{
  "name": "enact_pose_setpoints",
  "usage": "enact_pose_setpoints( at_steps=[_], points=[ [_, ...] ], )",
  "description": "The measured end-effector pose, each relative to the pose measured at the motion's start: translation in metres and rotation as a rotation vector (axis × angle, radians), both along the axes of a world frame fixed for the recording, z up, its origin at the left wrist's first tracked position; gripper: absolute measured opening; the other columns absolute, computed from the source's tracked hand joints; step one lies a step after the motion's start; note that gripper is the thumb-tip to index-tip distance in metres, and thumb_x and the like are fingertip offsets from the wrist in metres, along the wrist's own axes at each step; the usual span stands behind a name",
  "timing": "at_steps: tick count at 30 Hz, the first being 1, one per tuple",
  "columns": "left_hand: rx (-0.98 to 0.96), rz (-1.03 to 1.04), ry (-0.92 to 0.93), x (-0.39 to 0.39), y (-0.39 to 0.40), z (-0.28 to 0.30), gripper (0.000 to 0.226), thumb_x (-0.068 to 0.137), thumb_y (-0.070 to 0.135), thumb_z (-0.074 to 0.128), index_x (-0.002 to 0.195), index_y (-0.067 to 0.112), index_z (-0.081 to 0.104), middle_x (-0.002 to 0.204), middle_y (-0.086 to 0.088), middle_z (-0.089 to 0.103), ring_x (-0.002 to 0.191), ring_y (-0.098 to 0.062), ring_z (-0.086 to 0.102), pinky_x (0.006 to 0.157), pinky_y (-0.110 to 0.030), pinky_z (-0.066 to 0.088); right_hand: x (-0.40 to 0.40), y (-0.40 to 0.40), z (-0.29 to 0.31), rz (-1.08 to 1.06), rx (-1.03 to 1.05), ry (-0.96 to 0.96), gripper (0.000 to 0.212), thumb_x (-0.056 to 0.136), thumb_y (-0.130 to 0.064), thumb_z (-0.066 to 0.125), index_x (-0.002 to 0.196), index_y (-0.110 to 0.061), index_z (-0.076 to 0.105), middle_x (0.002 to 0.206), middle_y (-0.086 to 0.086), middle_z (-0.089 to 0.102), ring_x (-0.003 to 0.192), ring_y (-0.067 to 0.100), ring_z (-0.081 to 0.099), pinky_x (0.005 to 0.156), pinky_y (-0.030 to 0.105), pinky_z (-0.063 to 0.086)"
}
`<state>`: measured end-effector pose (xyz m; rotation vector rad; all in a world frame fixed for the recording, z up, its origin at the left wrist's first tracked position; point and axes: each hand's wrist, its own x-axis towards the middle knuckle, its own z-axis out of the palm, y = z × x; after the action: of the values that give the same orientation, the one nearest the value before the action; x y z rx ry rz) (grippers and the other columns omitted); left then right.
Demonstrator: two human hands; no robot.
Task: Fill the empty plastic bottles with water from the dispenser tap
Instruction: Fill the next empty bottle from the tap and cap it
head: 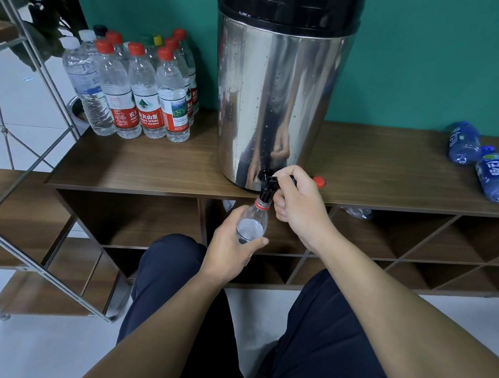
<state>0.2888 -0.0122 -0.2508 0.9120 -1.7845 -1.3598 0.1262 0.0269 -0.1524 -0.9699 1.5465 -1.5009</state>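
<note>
Teal wall backs the wooden shelf [159, 166]. My left hand [231, 247] grips the bottle [253, 219], its mouth right under the tap [266, 187]; my right hand [296, 203] curls round the lever. Behind stands the dispenser [277, 100]. At ten o'clock, capped bottles [136, 88]; at two o'clock, blue bottles [483, 162] lie.

A wooden shelf unit [141, 164] runs across the middle of the view, with open cubbyholes [131, 217] beneath, some split by diagonal boards at 3 o'clock. Behind it stands a teal wall [434, 60]. At 9 o'clock a metal-framed rack [33, 167] leans across, dark plant leaves [42, 20] above it at 10 o'clock. The floor [26, 347] is pale, and the person's dark trousers [325, 340] fill 6 o'clock
</note>
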Motion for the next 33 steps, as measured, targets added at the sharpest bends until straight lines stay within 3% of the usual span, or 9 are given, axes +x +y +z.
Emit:
enact_pose_setpoints(
  at_steps=[4, 16, 22, 33],
  points=[
    [0.000, 0.008, 0.000, 0.0000, 0.0003, -0.0004, 0.070, 0.088, 0.017, 0.095, 0.138, 0.050, 0.059, 0.125, 0.021, 0.073, 0.119, -0.006, 0.070, 0.098, -0.015, 0.052, 0.0006, -0.0003, 0.0005, 0.002, 0.000, 0.006, 0.018, 0.114, -0.028, 0.051, 0.100, -0.022, 0.061, 0.062, 0.000, 0.040, 0.055, 0.017, 0.032, 0.050, 0.031, 0.026],
    [0.013, -0.003, -0.023, -0.0004, 0.0006, -0.0022, 0.069, 0.089, 0.018, 0.094, 0.145, 0.042, 0.061, 0.126, 0.017, 0.074, 0.119, -0.008, 0.071, 0.105, -0.031, 0.058, 0.0012, 0.0017, 0.0032, 0.003, 0.006, 0.001, 0.017, 0.115, -0.026, 0.051, 0.104, -0.016, 0.059, 0.063, 0.002, 0.038, 0.055, 0.016, 0.033, 0.048, 0.028, 0.029],
    [0.000, -0.004, -0.044, 0.0014, 0.0005, 0.0001, 0.067, 0.090, 0.022, 0.094, 0.145, 0.042, 0.061, 0.125, 0.018, 0.074, 0.118, -0.006, 0.071, 0.101, -0.025, 0.057, 0.0013, 0.0013, 0.0029, 0.001, 0.008, 0.009, 0.016, 0.115, -0.024, 0.049, 0.107, -0.016, 0.060, 0.062, 0.002, 0.039, 0.056, 0.016, 0.033, 0.049, 0.030, 0.028],
    [0.004, 0.003, -0.050, 0.0005, 0.0005, -0.0002, 0.067, 0.088, 0.023, 0.095, 0.142, 0.045, 0.061, 0.124, 0.019, 0.074, 0.118, -0.006, 0.071, 0.103, -0.028, 0.057, 0.0010, 0.0022, 0.0025, 0.002, 0.004, 0.016, 0.019, 0.115, -0.025, 0.050, 0.113, -0.007, 0.057, 0.064, 0.002, 0.038, 0.057, 0.016, 0.033, 0.049, 0.029, 0.029]
  ],
)
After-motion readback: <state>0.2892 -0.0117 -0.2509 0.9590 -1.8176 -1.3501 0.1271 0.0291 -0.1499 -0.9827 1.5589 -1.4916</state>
